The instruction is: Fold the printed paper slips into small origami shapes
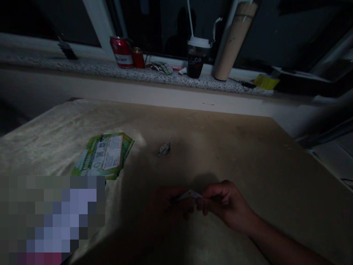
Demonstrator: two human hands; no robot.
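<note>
The small paper piece (pixel 190 194) was held over the table (pixel 261 165), well in from its far edge. It looked light, thin and probably easy to crease, so a soft pinch at its ends seemed best. The right hand (pixel 230 205) had its grip pinched on the right end; the left hand (pixel 173 201), deep in shadow, appeared to pinch the other. Beyond lay a crumpled scrap (pixel 164 149) and, nearer the left edge, overlapping green sheets (pixel 111 154).

Dim beige tabletop (pixel 248 158), overlapping green printed sheets (pixel 111 152) at left, small crumpled piece (pixel 164 149) beside them
</note>
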